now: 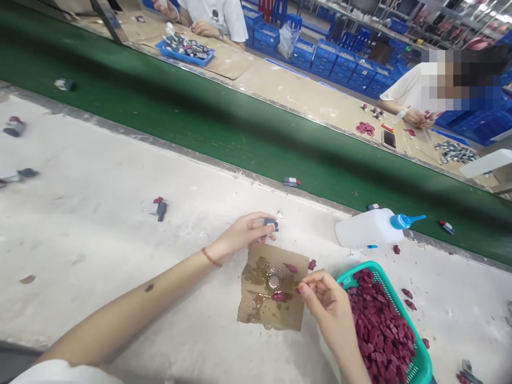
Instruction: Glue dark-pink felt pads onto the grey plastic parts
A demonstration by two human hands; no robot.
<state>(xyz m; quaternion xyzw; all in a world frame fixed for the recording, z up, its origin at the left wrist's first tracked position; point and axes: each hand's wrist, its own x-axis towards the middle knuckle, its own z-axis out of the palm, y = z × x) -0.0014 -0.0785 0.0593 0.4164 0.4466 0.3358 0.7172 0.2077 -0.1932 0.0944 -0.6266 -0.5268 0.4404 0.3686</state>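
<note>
Between the fingers of my left hand is a small dark grey and white plastic part, above the far edge of a cardboard piece. My right hand is closed in a pinch at the cardboard's right side, with a small maroon piece partly hidden at its fingertips. A bottle cap sits on the wet-stained cardboard. Two loose maroon pieces lie near it. Beside my right hand stands a green basket heaped with maroon pieces.
A white bottle with a blue nozzle lies beyond the basket. Past it runs a green conveyor belt carrying several small parts. Another grey part rests on the white table at left. Two people work across the belt.
</note>
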